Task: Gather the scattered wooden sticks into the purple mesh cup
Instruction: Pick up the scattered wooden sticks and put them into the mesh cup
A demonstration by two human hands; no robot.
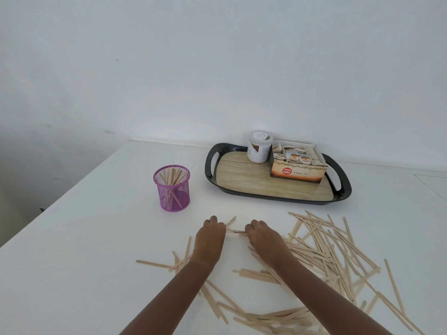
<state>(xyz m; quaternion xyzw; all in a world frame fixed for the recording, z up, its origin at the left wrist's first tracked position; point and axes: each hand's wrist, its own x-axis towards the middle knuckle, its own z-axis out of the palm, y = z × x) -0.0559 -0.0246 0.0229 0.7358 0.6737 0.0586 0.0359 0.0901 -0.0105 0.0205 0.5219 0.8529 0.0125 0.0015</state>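
On the left, toward the far side of the white table (96,238), stands the one purple mesh cup (171,188). It is upright, with sticks already leaning inside (perhaps a dozen; the mesh blurs them too much for a firm count).

Nearer and to its right is my left hand (210,240), knuckles up, fingers clenched over the left end of a thin bundle (235,231) of sticks held level. My right hand (262,238) is just beside it, curled the same way and gripping the bundle's right end. Only a short stretch of wood shows between my two fists.

The scattered sticks (326,247) lie flat around and under my forearms. A few are on the near left, a heap is nearest me, and the thickest tangle is on the right. There are many dozens, crossing each other too much to count.

On the far right is one black-rimmed tray (209,165) with a wood-print floor. It holds one white jar (259,147) and one open box of ginger tea (297,169), side by side at its far end.
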